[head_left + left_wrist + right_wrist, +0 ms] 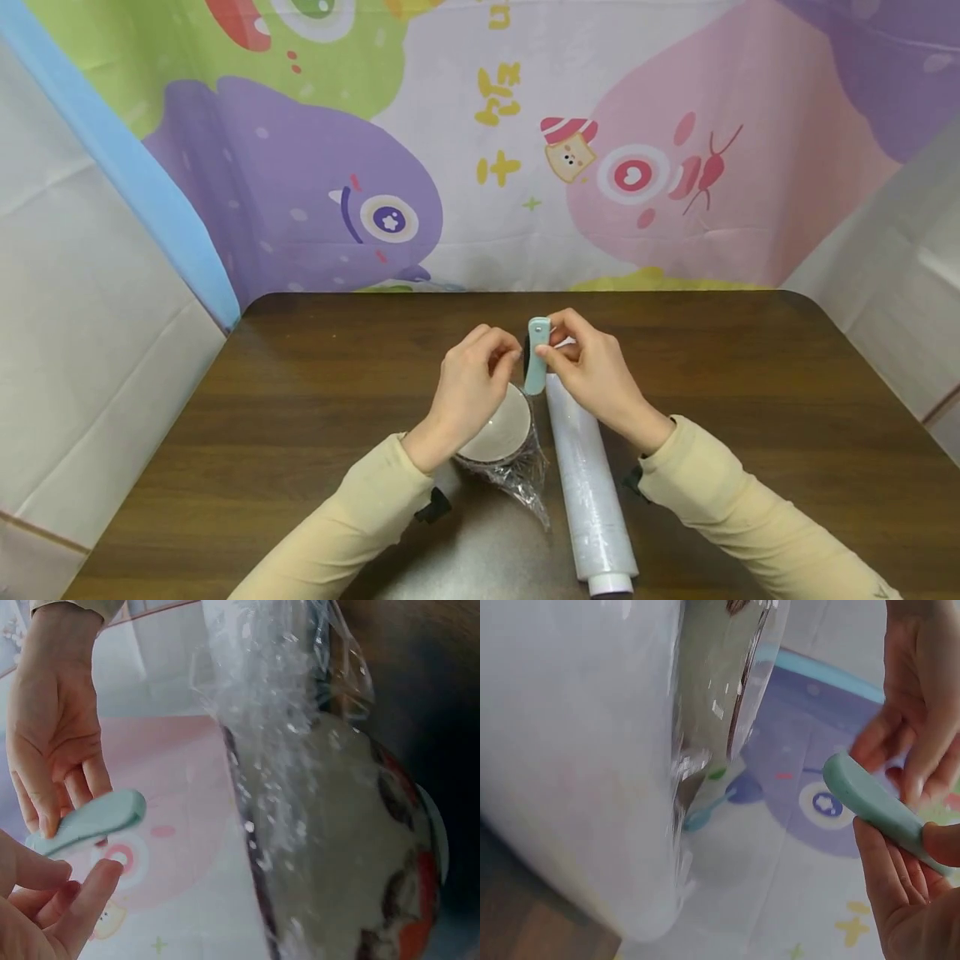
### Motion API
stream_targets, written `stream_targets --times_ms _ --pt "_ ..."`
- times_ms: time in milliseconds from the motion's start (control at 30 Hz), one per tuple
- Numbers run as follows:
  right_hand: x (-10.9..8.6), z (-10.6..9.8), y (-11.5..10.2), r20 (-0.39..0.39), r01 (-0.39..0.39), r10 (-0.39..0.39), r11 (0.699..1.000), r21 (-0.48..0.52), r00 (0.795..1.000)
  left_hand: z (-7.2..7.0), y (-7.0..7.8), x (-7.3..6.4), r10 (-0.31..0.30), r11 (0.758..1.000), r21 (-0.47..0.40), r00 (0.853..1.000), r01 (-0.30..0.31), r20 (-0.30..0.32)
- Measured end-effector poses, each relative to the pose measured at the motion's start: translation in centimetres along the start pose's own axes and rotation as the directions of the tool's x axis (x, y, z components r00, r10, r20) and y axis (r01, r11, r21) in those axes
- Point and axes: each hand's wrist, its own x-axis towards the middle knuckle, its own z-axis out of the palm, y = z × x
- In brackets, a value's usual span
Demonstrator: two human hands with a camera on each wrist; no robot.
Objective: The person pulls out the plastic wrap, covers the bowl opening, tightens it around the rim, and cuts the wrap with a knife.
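In the head view my right hand [600,371] pinches a mint-green folding knife [537,358] between thumb and fingers. The knife's handle stands nearly upright, with a rivet at the top and a dark strip along its left side. My left hand [472,383] is just left of it, fingers loosely bent. From the left wrist view, nothing shows between the left hand's fingertips [111,870], which are close to the handle. Below the left hand sits a bowl [502,429] with crumpled cling film [525,483] around it. Patterned sides of the bowl appear through the film in the left wrist view.
A long roll of cling film [592,492] lies to the right of the bowl, under the right hand. Both stand on a dark wooden table [300,400]. Behind the table hangs a cartoon-printed cloth [480,225], with pale cloth at both sides.
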Motion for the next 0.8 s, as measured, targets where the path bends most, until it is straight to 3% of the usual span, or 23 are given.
stream_targets --times_ms 333,467,567,700,800 --pt "0.1 -3.7 2.7 -0.068 -0.079 0.064 0.968 -0.237 0.996 -1.1 -2.3 -0.4 -0.044 0.996 0.085 0.998 0.041 0.036" --pt "-0.2 -4.8 4.2 -0.062 -0.152 0.140 0.942 -0.300 0.988 -1.5 -3.5 -0.6 -0.054 0.995 0.092 0.997 0.049 0.053" --pt "-0.5 -5.5 5.4 -0.054 -0.223 0.218 0.908 -0.354 0.974 -1.5 -4.5 -0.6 -0.066 0.996 0.074 0.993 0.059 0.102" --pt "-0.9 -6.3 6.8 -0.045 -0.325 0.338 0.850 -0.415 0.940 -1.1 -5.8 -0.6 -0.100 0.995 0.019 0.970 0.098 0.221" --pt "-1.3 -6.7 7.7 -0.037 -0.396 0.425 0.804 -0.443 0.904 -0.7 -6.8 -0.8 -0.114 0.991 -0.033 0.939 0.132 0.324"
